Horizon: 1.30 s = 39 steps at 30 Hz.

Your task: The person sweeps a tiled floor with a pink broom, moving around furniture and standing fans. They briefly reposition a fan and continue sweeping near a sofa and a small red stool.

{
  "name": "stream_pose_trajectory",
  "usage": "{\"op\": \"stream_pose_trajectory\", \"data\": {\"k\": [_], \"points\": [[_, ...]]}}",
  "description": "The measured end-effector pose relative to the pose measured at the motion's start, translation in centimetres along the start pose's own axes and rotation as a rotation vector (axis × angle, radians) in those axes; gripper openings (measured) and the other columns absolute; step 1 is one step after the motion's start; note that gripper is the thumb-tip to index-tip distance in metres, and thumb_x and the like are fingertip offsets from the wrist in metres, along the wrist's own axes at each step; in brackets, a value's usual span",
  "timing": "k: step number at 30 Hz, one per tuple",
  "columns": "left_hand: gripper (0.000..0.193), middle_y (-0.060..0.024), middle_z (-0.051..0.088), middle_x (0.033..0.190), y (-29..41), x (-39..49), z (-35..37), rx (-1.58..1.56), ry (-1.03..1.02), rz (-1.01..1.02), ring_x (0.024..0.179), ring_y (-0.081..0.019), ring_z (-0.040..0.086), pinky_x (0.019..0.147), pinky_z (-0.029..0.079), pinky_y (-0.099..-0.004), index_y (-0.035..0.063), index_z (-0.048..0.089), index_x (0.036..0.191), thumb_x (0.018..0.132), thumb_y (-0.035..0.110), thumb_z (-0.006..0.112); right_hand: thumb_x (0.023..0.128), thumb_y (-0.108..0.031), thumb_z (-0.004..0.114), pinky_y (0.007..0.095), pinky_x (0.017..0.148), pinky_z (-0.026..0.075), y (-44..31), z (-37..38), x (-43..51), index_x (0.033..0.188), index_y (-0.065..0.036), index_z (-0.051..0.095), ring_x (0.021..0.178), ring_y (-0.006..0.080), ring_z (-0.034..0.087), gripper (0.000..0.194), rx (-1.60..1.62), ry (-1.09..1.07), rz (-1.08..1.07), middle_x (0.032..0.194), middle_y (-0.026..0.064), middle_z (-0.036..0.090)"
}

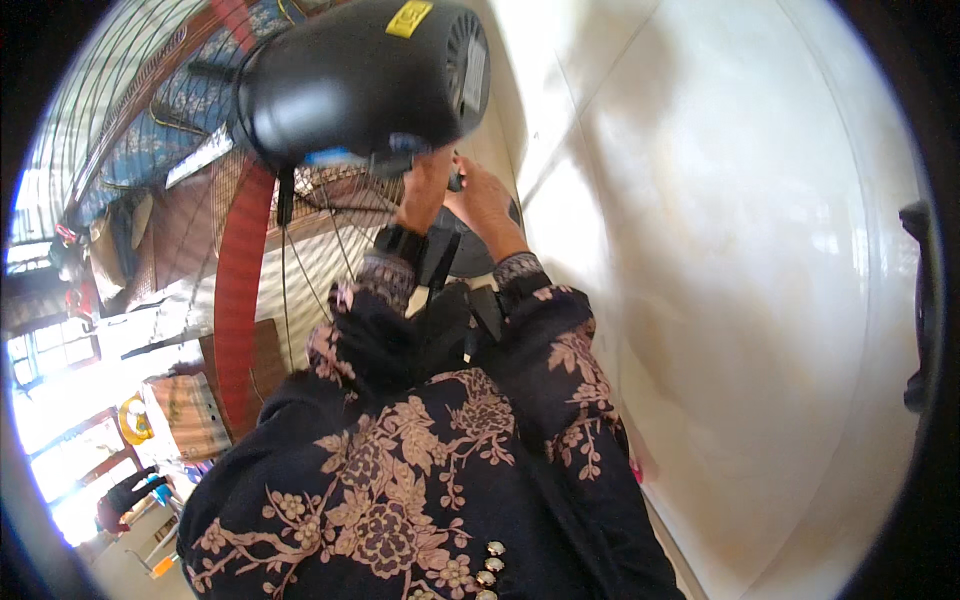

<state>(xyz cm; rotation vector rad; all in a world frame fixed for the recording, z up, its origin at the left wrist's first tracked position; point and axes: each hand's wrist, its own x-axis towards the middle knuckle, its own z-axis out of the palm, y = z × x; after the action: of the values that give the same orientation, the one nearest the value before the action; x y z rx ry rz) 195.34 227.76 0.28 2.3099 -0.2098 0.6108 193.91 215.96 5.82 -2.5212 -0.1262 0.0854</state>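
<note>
A large fan fills the upper left, with a black motor housing [345, 90], red blades [241, 300] and a wire guard [285, 300]. Under the rear of the housing, my left hand [426, 191] reaches up, its fingers partly hidden. My right hand [484, 202] is close beside it, thumb and fingers closed on a small dark part [455, 181], perhaps a knob on the fan's neck. Below both hands, a round black disc [472, 244] shows in part, probably the fan's base. The housing carries a yellow sticker [409, 18] and a pale label with writing.
A glossy pale tiled surface [720, 262] spans the right side. Behind the guard are blue patterned fabric [139, 154] and brown furniture. At lower left are an orange-brown cloth or bag [187, 416], a yellow round object [135, 420] and an orange-handled tool [163, 566].
</note>
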Motion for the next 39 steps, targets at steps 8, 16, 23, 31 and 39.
{"op": "stream_pose_trajectory", "data": {"k": [8, 16, 23, 31, 39], "points": [[0.046, -0.0048, 0.057, 0.109, -10.0, 8.6, -7.6, -0.64, 0.246, -0.646, 0.09, -0.0226, 0.054, 0.083, 0.044, -0.0412, 0.0073, 0.056, 0.114, 0.077, 0.026, 0.075, 0.075, -0.018, 0.063, 0.0411, 0.08, 0.05, -2.3, 7.5, -5.5, 0.115, -0.009, 0.059, 0.088, 0.0281, 0.065, 0.041, 0.017, -0.016, 0.244, 0.091, 0.0082, 0.069], [0.031, -0.0011, 0.062, 0.102, -21.3, 7.3, -17.3, -0.597, 0.086, -0.309, 0.094, -0.0179, 0.057, 0.083, 0.045, -0.0371, 0.0108, 0.066, 0.107, 0.081, 0.027, 0.073, 0.075, -0.016, 0.059, 0.0447, 0.077, 0.05, -8.9, 23.3, -9.7, 0.104, -0.008, 0.064, 0.086, 0.0329, 0.065, 0.031, 0.092, -0.129, 0.274, 0.088, 0.0128, 0.068], [0.026, -0.0002, 0.063, 0.094, -20.5, 8.5, -19.8, -0.523, 0.131, -0.179, 0.081, -0.0154, 0.057, 0.074, 0.048, -0.038, 0.0073, 0.065, 0.096, 0.08, 0.026, 0.074, 0.078, -0.022, 0.056, 0.0456, 0.082, 0.049, -7.7, 24.0, -15.4, 0.102, -0.008, 0.067, 0.094, 0.0377, 0.062, 0.03, 0.208, -0.374, 0.517, 0.1, 0.019, 0.066], [0.02, 0.0029, 0.058, 0.092, -20.1, 7.8, -19.5, -0.49, 0.09, -0.252, 0.081, -0.0141, 0.054, 0.07, 0.047, -0.0418, 0.0134, 0.065, 0.092, 0.08, 0.025, 0.075, 0.073, -0.007, 0.06, 0.03, 0.046, 0.05, -0.4, 24.6, -23.5, 0.112, 0.004, 0.061, 0.056, 0.0192, 0.066, 0.04, 0.446, -0.257, 0.912, 0.076, 0.0141, 0.068], [0.017, 0.0054, 0.059, 0.082, -18.2, 7.9, -20.4, -0.719, 0.027, -0.299, 0.072, -0.01, 0.052, 0.066, 0.045, -0.0355, 0.014, 0.066, 0.089, 0.078, 0.023, 0.076, 0.073, -0.017, 0.058, 0.0398, 0.081, 0.051, 0.1, 25.1, -20.5, 0.106, -0.003, 0.066, 0.087, 0.0326, 0.067, 0.037, 0.265, -0.321, 0.69, 0.094, 0.0204, 0.068]]}}
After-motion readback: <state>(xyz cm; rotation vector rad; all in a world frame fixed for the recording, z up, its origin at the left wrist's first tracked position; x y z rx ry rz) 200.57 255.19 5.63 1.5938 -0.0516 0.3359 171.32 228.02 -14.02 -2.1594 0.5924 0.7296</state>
